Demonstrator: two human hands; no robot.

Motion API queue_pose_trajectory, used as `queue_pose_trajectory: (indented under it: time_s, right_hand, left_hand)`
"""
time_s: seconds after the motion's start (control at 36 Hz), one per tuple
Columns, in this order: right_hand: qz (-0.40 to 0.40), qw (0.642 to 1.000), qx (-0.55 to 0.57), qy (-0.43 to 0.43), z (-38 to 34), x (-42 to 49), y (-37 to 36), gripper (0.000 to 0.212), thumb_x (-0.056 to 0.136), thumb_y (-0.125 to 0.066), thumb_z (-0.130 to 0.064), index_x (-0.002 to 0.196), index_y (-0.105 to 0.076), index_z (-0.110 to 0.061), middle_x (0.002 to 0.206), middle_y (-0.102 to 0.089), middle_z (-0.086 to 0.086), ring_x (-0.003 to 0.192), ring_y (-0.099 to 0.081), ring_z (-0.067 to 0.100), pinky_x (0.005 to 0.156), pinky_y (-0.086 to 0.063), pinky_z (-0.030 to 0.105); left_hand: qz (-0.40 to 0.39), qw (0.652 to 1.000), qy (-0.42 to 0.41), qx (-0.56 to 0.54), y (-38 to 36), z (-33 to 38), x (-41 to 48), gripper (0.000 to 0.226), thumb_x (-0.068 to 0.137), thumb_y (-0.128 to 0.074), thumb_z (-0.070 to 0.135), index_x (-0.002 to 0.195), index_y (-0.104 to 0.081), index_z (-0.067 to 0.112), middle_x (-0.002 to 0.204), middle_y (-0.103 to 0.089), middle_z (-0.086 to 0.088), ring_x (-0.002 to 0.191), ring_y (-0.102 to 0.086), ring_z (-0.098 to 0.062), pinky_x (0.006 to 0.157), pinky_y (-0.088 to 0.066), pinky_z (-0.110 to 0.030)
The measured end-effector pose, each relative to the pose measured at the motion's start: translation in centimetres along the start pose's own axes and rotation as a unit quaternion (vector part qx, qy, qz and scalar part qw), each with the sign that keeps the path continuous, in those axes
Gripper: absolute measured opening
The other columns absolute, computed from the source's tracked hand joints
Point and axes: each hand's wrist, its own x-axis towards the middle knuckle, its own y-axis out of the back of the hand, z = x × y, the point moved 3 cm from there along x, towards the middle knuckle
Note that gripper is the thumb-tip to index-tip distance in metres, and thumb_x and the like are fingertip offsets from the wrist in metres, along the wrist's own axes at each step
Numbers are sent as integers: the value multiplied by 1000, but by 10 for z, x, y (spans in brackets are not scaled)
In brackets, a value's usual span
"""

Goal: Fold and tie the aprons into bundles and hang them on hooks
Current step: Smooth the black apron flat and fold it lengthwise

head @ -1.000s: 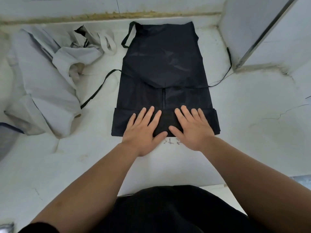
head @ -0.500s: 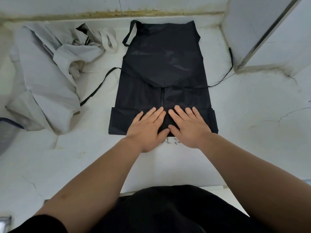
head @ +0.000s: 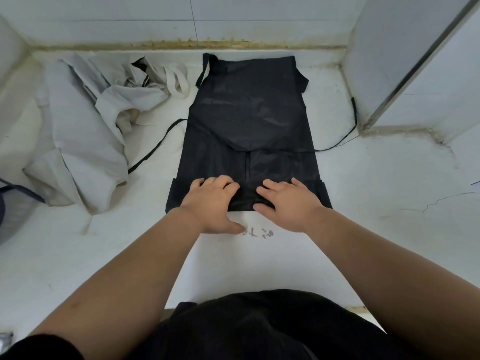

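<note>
Nearest: left hand [head: 210, 201] and right hand [head: 289, 203], side by side, fingers curled over the folded near hem of the black apron [head: 249, 120], gripping it. The apron lies flat on the white counter [head: 376, 203]. Farther left: crumpled grey apron [head: 85, 141]. Farthest: tiled wall [head: 259, 19].

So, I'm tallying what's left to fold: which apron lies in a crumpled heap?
The pale grey apron at the left, bunched up and untouched. The black apron lies flat, left hand and right hand gripping its near fold.
</note>
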Motion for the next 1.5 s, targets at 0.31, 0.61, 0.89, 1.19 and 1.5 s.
queue_pose_trajectory:
  time_s: [0.31,0.61,0.89,1.19,1.5]
  right_hand:
    - [-91,991,102,-12,18,16,48,16,81,-60,-23,70,-47,-21,77,-52,-3,72,-52,17,55,-37,25]
    - [-132,981,137,-46,24,27,56,3,78,-55,-17,80,-57,-16,84,-59,1,75,-56,21,62,-43,28]
    - [-132,981,95,-104,45,40,71,20,87,-57,-36,89,-56,-16,82,-55,-4,86,-55,21,69,-40,29]
    - [86,986,-132,-53,27,51,60,46,88,-51,-37,132,-43,-25,128,-47,5,118,-45,28,103,-29,40]
    - [10,994,54,-94,29,44,6,64,98,-16,-57,152,0,-27,160,8,7,146,0,29,119,6,38]
  left_hand:
    - [-105,966,96,-215,43,-16,24,13,78,-49,7,67,-50,12,65,-48,-1,64,-44,-19,58,-32,-27]
    - [-115,965,70,-223,37,-23,26,19,79,-62,28,66,-58,15,65,-54,2,65,-52,-16,61,-39,-27]
    - [-174,950,132,-225,53,-58,38,23,89,-58,30,101,-64,12,106,-61,-3,100,-56,-23,83,-44,-32]
    - [42,987,-47,149,40,-31,46,68,92,-48,32,152,-15,28,157,-12,-2,142,-15,-24,112,-18,-39]
    - [34,996,78,22,-23,-54,29,83,71,20,74,148,15,41,159,19,5,146,19,-21,115,14,-48]
